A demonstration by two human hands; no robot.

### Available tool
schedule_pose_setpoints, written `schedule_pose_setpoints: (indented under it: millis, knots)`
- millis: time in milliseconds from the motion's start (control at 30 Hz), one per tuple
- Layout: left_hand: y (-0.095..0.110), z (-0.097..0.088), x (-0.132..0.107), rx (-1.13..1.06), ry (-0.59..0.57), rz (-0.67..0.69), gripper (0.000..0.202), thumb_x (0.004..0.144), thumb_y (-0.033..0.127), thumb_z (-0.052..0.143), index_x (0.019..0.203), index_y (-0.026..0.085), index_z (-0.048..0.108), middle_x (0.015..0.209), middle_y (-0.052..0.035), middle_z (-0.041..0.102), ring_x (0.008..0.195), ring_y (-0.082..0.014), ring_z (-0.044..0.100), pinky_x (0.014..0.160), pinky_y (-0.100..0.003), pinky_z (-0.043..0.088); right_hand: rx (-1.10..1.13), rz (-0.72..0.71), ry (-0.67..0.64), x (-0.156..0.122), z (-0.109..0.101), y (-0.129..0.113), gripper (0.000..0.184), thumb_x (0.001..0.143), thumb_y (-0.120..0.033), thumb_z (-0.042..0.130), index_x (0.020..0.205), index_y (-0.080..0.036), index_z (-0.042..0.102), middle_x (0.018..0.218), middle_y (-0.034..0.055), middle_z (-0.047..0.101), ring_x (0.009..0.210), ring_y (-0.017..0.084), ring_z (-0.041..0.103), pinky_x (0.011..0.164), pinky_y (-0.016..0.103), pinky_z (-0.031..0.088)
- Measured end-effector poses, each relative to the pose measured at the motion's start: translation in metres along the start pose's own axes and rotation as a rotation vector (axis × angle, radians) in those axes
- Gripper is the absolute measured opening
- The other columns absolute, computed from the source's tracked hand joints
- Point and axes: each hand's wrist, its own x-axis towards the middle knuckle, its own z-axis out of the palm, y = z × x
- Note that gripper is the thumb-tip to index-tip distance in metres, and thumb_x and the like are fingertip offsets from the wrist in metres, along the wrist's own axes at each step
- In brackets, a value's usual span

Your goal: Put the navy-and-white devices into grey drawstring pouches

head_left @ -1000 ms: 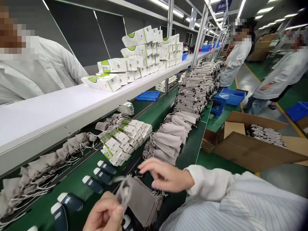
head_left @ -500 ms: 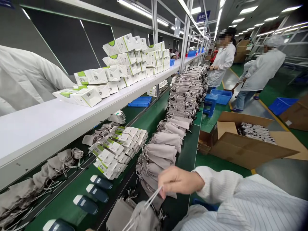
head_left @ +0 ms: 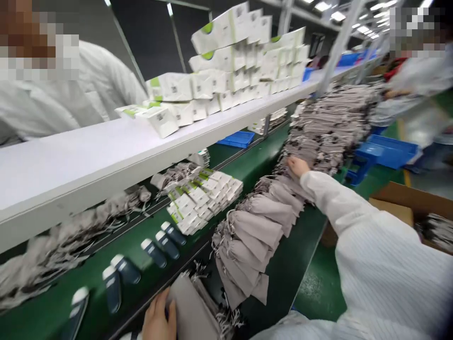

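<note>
Our left hand point(head_left: 157, 318) lay against a stack of grey drawstring pouches point(head_left: 191, 314) close by, well apart from our right hand point(head_left: 298, 166), which rested open on heaped pouches point(head_left: 327, 130) farther along the green counter point(head_left: 300, 269).

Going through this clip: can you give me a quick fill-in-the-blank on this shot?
The left hand is against a stack of ____ drawstring pouches.
The right hand touches a row of pouches lying on a ____ conveyor belt.
The plastic crate beyond the belt is ____.

Missing words: grey, green, blue.
</note>
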Motion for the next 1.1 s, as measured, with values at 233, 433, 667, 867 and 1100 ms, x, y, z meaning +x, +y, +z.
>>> schedule_pose_setpoints:
  millis: [233, 433, 667, 867, 1100]
  knots:
    - [0.024, -0.011, -0.012, 0.013, 0.124, 0.053, 0.021, 0.088, 0.034, 0.049, 0.089, 0.022, 0.066, 0.093, -0.0082, 0.066, 0.091, -0.0283, 0.062, 0.080, -0.043, 0.051, 0.100, -0.467, -0.161, -0.070, 0.032, -0.090, 0.027, 0.092, -0.035, 0.047, 0.107, -0.025, 0.067, 0.116, 0.0113, 0.068, 0.112, 0.029, 0.061, 0.101, 0.046, 0.046]
    - [0.023, -0.015, -0.012, -0.035, 0.109, 0.052, 0.016, 0.082, 0.017, 0.054, 0.093, 0.022, 0.064, 0.094, -0.0059, 0.063, 0.094, -0.0260, 0.059, 0.081, -0.039, 0.046, 0.035, -0.953, -1.111, -0.190, 0.141, -0.254, 0.032, 0.096, -0.034, 0.051, 0.122, -0.024, 0.068, 0.116, 0.0047, 0.071, 0.102, 0.020, 0.067, 0.087, 0.032, 0.051]
    - [0.026, -0.016, -0.021, -0.111, 0.074, 0.001, 0.012, 0.078, 0.009, 0.056, 0.078, 0.020, 0.060, 0.089, -0.0033, 0.062, 0.091, -0.0214, 0.056, 0.084, -0.036, 0.040, -0.434, -0.526, -0.954, -0.243, 0.329, -0.292, 0.034, 0.095, -0.033, 0.062, 0.123, -0.013, 0.061, 0.124, 0.0118, 0.063, 0.109, 0.023, 0.063, 0.093, 0.044, 0.052]
    - [0.031, -0.019, -0.025, -0.207, 0.065, -0.070, 0.011, 0.075, 0.009, 0.062, 0.079, 0.020, 0.061, 0.084, -0.0036, 0.062, 0.091, -0.0220, 0.054, 0.085, -0.038, 0.034, -0.415, -0.374, -0.737, -0.243, 0.367, -0.259, 0.031, 0.093, -0.025, 0.060, 0.121, -0.012, 0.058, 0.126, 0.0179, 0.058, 0.111, 0.026, 0.060, 0.093, 0.046, 0.050]
    - [0.041, -0.038, -0.037, -0.448, 0.018, 0.007, 0.009, 0.079, 0.013, 0.067, 0.076, 0.020, 0.062, 0.079, 0.0014, 0.064, 0.081, -0.0149, 0.057, 0.082, -0.031, 0.039, -0.076, -0.458, -0.669, -0.241, 0.337, -0.276, 0.050, 0.088, -0.027, 0.056, 0.130, -0.003, 0.041, 0.126, 0.0296, 0.054, 0.120, 0.036, 0.057, 0.098, 0.047, 0.047]
